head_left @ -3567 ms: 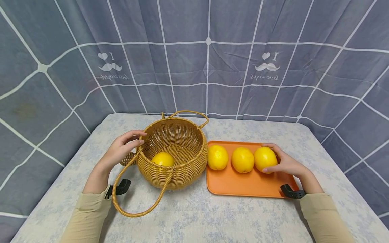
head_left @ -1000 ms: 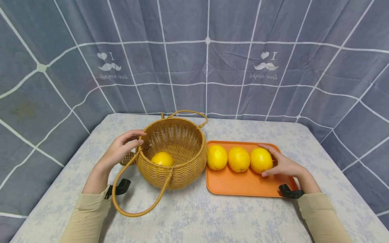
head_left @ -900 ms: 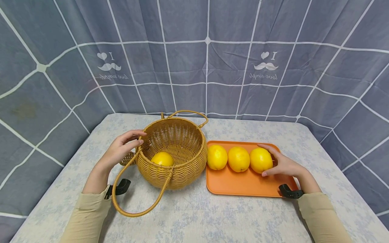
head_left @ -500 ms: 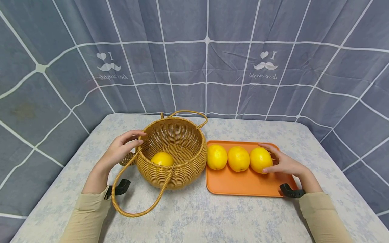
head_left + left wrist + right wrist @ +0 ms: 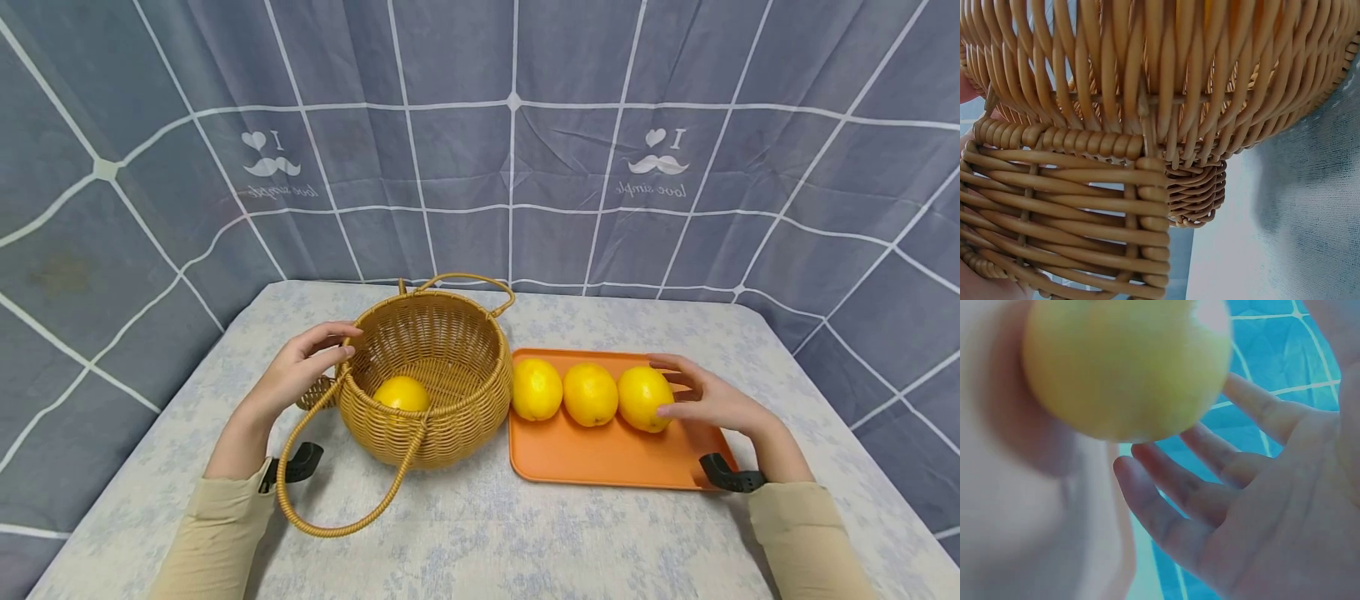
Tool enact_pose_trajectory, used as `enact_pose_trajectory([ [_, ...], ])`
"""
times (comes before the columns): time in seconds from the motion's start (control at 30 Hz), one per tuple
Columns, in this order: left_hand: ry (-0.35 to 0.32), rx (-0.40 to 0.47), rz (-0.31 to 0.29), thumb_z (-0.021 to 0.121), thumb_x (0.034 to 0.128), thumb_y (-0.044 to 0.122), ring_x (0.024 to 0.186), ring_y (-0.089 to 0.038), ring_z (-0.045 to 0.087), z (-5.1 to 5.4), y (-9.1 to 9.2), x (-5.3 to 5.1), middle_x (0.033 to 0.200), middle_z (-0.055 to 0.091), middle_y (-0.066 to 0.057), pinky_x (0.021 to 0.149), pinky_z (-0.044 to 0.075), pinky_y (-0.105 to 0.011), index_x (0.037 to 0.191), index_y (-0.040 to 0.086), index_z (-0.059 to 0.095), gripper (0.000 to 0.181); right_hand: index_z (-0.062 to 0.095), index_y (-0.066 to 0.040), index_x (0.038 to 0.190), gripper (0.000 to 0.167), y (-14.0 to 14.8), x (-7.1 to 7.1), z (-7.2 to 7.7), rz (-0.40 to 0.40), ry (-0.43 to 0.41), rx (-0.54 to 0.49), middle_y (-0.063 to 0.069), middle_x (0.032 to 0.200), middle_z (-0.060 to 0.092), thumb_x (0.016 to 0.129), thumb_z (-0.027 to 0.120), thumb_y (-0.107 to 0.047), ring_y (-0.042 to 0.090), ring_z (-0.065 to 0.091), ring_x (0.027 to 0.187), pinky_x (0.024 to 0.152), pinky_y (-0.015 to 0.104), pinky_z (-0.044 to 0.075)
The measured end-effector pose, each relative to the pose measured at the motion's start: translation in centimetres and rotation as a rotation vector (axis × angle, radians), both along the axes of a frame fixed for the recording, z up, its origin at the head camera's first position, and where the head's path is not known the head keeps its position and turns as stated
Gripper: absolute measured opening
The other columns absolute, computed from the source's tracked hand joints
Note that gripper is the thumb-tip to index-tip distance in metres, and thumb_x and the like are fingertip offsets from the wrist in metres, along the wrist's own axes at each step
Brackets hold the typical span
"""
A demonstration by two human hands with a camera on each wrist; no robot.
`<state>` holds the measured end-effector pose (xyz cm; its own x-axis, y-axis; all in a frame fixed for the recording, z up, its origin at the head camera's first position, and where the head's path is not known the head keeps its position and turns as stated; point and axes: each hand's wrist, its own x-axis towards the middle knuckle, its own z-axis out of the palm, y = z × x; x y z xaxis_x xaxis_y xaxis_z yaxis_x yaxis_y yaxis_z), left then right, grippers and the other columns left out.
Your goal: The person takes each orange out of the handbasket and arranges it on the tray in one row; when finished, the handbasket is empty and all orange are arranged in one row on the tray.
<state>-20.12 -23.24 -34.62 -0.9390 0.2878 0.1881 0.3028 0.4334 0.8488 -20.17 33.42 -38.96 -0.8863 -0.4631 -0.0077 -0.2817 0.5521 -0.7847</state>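
Left hand (image 5: 303, 358) is holding the basket (image 5: 450, 437), right hand (image 5: 716, 402) is standing open

I am gripping the left rim of the basket, my left fingers bending over it. My right hand is holding nothing; its thumb and fingers are spreading around the right-hand yellow fruit (image 5: 644, 399), and whether they are touching it I cannot tell. The middle yellow fruit (image 5: 590, 395) and the left-hand yellow fruit (image 5: 537, 390) are lying beside it on the orange tray (image 5: 600, 458); one more yellow fruit (image 5: 401, 392) is resting inside the basket. Compared with half a second ago, my right hand is standing slightly farther right, while the fruits are keeping their places. A wide orange strip is showing before the tray's front edge. The handle (image 5: 328, 533) is reaching toward me over the tablecloth (image 5: 480, 537).
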Motion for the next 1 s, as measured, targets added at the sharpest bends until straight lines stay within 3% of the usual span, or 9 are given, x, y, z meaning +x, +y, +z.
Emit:
enact_pose_trajectory([
  [0.23,0.011,0.002,0.002,0.050,0.0984,0.021,0.118,-0.022,0.044,0.0,-0.1,0.1,0.138,0.045,-0.011,0.086,0.041,-0.029,0.128,0.004,0.053,0.034,0.029,-0.005,0.145,0.070,-0.3,-0.2,2.5,0.057,0.062,0.008,0.018,0.146,0.029,0.087,0.067,-0.011,0.043,0.034,0.127,0.097,0.040,0.041],
  [0.43,0.004,0.005,0.005,0.050,0.0983,0.022,0.116,-0.021,0.045,0.0,-0.1,0.1,0.136,0.046,-0.010,0.081,0.043,-0.033,0.128,0.005,0.053,0.035,0.029,-0.005,0.145,0.071,-1.9,-1.2,5.6,0.107,0.121,0.041,0.017,0.147,0.028,0.086,0.069,-0.010,0.041,0.033,0.129,0.097,0.052,0.036],
  [0.7,0.001,0.003,0.001,0.050,0.0984,0.022,0.120,-0.025,0.041,0.0,0.0,0.0,0.138,0.044,-0.010,0.083,0.042,-0.044,0.128,0.004,0.053,0.035,0.030,-0.007,0.145,0.074,-6.3,-2.9,10.1,0.213,0.122,0.058,0.014,0.147,0.030,0.084,0.072,-0.013,0.036,0.033,0.130,0.098,0.051,0.037],
  [1.0,0.004,-0.002,0.005,0.051,0.0981,0.023,0.119,-0.023,0.042,0.2,0.1,0.1,0.137,0.046,-0.009,0.086,0.040,-0.041,0.128,0.004,0.053,0.035,0.037,-0.010,0.142,0.070,-12.3,-4.9,14.4,0.329,0.118,0.052,0.009,0.144,0.037,0.083,0.074,-0.016,0.029,0.037,0.129,0.100,0.046,0.037],
])
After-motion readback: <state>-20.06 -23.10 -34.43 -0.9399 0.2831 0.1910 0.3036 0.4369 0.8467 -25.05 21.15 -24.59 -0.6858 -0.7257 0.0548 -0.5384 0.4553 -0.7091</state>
